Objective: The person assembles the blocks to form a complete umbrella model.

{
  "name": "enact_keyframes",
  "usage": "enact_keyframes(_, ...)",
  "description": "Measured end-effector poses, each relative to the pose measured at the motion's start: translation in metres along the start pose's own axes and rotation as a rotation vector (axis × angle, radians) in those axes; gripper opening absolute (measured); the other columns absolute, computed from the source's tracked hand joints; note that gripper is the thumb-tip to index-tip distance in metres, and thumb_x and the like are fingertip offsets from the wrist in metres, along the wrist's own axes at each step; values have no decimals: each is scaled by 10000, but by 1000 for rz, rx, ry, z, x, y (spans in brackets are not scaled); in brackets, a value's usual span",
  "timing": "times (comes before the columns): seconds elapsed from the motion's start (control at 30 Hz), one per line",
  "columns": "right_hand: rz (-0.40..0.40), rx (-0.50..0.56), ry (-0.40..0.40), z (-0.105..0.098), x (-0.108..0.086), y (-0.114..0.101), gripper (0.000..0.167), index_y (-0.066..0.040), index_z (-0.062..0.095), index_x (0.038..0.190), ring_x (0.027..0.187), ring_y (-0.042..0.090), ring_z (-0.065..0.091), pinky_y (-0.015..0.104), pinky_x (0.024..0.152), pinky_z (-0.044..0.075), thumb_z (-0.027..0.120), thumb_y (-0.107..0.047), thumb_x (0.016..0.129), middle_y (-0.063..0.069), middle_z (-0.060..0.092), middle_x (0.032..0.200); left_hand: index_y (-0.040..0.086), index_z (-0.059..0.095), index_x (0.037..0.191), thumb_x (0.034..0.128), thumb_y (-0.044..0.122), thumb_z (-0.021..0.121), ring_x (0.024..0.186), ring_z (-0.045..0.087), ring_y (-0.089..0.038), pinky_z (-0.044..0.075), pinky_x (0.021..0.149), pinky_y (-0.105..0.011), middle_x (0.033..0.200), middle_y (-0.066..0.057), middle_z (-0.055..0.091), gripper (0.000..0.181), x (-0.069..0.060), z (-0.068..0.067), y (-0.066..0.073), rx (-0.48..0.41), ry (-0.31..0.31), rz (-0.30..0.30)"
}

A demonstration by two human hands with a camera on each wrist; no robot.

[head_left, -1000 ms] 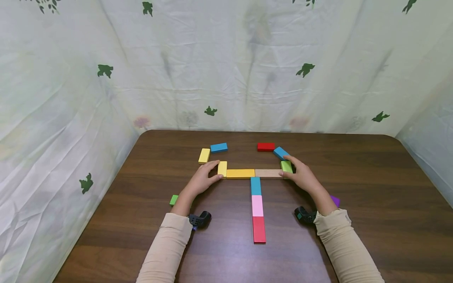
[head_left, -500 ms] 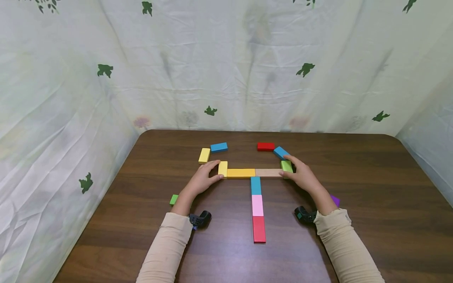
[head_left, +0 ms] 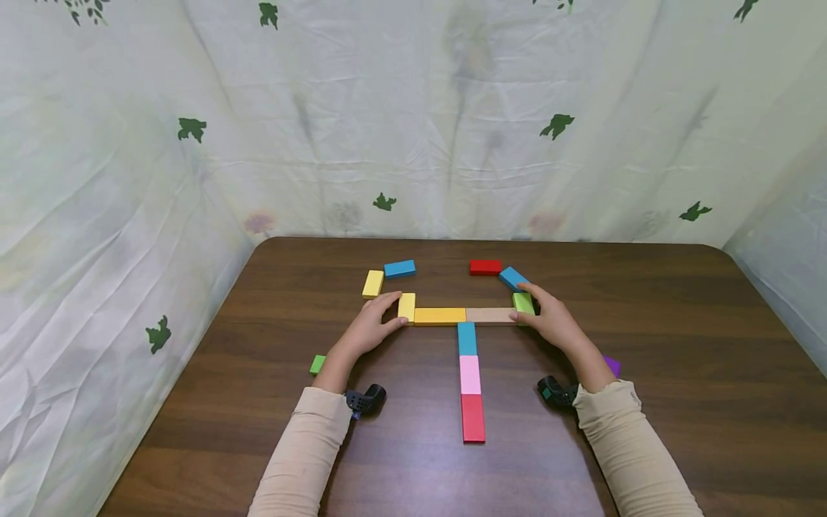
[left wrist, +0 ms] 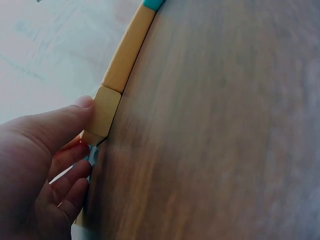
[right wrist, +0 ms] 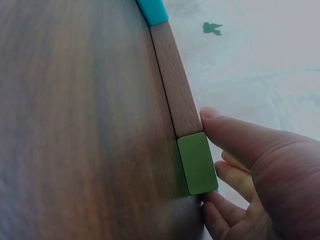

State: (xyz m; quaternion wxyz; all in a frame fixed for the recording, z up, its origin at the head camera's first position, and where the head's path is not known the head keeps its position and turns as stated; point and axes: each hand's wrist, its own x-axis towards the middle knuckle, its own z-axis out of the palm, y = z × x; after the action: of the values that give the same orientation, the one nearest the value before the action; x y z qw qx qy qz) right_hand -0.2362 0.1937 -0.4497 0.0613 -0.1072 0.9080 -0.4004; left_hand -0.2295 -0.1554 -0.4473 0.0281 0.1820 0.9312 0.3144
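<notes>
**Each of your hands holds a block at one end of the crosswise row**

On the left of the desk (head_left: 698, 337), your left forearm (head_left: 332, 373) covers part of the leftmost green block (head_left: 317, 364), so its long axis can't be read. Your left hand (head_left: 370, 329) pinches the pale yellow block (head_left: 406, 307) end to end, thumb near and forefinger far; its long axis runs away from you. Beyond it, the loose yellow block (head_left: 372, 284) points away, leaning right, and the back-left blue block (head_left: 400, 268) lies nearly crosswise. An orange block (head_left: 440, 317) and a beige block (head_left: 489, 316) continue the row crosswise. From their joint, the teal block (head_left: 466, 339), pink block (head_left: 469, 375) and near red block (head_left: 473, 418) run towards you. The back red block (head_left: 486, 268) lies crosswise; your fingertips partly hide the slanting back-right blue block (head_left: 513, 278). Your right hand (head_left: 550, 322), thumb and forefinger parted by the block's length, holds the lime block (head_left: 523, 304), which points away, leaning slightly left. Your right forearm (head_left: 589, 362) hides part of the purple block (head_left: 611, 365).
</notes>
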Motion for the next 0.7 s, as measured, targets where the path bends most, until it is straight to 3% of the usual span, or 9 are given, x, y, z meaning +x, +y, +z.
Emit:
enact_keyframes(0.2,8,3,-1,0,0,0,696,-110,292,1407,1272,374,237,544,973,236,620,-348,842,192,263,1416,48,355,1372,881,325,570,1275,279,-287,228,1015,-451,1380,-121,364,604,1,1,-2,6,-12,-16)
enact_keyframes(0.37,3,8,3,0,-1,0,690,-110,295,1406,1267,367,247,536,971,245,622,-340,843,189,266,1415,45,356,1370,879,320,575,1238,335,-282,288,988,-437,1367,-122,373,603,1,-1,-1,-59,4,-23)
enact_keyframes(0.53,4,8,4,0,-1,0,690,-110,294,1406,1263,368,251,537,968,249,619,-344,844,192,260,1416,19,401,1333,872,254,599,1097,466,-278,400,897,-406,1282,-148,437,554,0,-4,0,-126,111,-7)
enact_keyframes(0.7,3,10,4,0,0,0,696,-114,295,1406,1265,366,248,537,967,251,620,-354,840,188,260,1417,17,419,1316,861,240,616,1081,462,-310,398,882,-433,1246,-155,444,543,0,-11,1,-134,226,-3)
